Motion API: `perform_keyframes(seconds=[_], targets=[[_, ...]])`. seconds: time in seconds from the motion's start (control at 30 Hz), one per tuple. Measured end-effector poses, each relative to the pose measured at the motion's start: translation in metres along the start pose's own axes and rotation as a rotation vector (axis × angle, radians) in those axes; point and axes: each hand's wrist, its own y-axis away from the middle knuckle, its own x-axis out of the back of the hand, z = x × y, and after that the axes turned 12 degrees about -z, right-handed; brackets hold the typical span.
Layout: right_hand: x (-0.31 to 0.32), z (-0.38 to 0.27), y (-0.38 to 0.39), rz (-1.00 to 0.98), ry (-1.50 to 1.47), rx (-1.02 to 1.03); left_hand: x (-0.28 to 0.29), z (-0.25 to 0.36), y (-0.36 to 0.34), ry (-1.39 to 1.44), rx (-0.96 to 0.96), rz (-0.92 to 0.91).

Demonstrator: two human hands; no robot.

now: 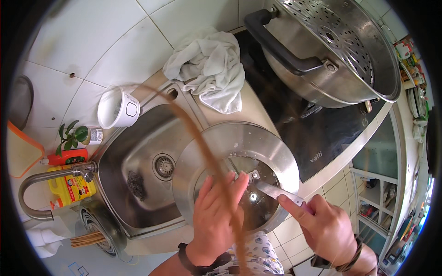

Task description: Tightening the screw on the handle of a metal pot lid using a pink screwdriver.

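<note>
My right hand (322,218) grips a slim metal-bladed kitchen tool (271,189) with a pale purple handle, its index finger stretched along the top. The tool's tip points left, close to the fingertips of my left hand (216,216). That hand is over a wide stainless steel basin (282,156), back turned up and fingers bent round something I cannot make out. A thin dark piece (231,163) shows just beyond its fingertips. Water and small white bits lie in the basin, which overlaps the sink's right side.
In the sink (138,158) lies a dark scrubber (136,185). A tap (34,184), a yellow bottle (73,188), a plant (73,135) and a white cup (117,109) stand around it. A crumpled cloth (207,69) and a large steamer pot (299,78) are behind. A blurred brown strand (198,138) crosses the view.
</note>
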Motion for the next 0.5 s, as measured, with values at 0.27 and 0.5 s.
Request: perform_keyframes(seconds=[0.27, 0.5], targets=[[-0.023, -0.047, 0.009, 0.136, -0.263, -0.246, -0.003, 0.0, -0.001, -0.002, -0.011, 0.032], [-0.019, -0.043, 0.007, 0.102, -0.278, -0.247, -0.003, -0.001, -0.001, 0.019, -0.007, 0.03]])
